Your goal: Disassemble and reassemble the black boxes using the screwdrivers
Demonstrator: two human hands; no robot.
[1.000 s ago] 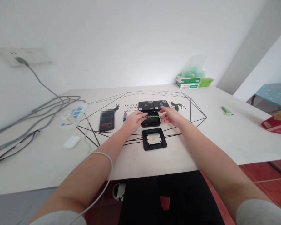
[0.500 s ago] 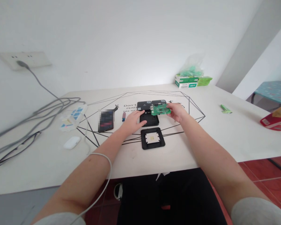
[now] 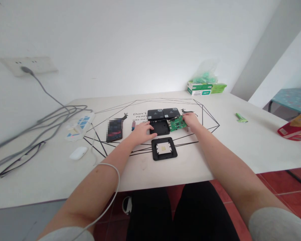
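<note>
A green circuit board point(image 3: 177, 124) lies low beside the right side of an open black plastic case point(image 3: 162, 127). My right hand point(image 3: 191, 121) pinches the board by its right end. At the case's left edge, my left hand point(image 3: 141, 132) holds the rim, fingers above and thumb below. Closer to me is a black square cover point(image 3: 154, 154), inner side up, with a pale plate point(image 3: 163, 148) in its middle. Two closed black boxes point(image 3: 155, 114) stand side by side just behind the case. A small screwdriver point(image 3: 133, 125), partly hidden, is left of the case.
A phone point(image 3: 114, 130) lies left of my left hand. Further left are a white power strip point(image 3: 80, 126), grey cables point(image 3: 52, 117), glasses point(image 3: 22, 160) and a small white case point(image 3: 79, 153). Green boxes point(image 3: 199, 87) stand back right; a red packet point(image 3: 294, 129) is far right. A thin cable crosses my left forearm.
My right hand has brought the circuit board down and to the right, from above the open case to beside it. My left hand stays at the case's left edge.
</note>
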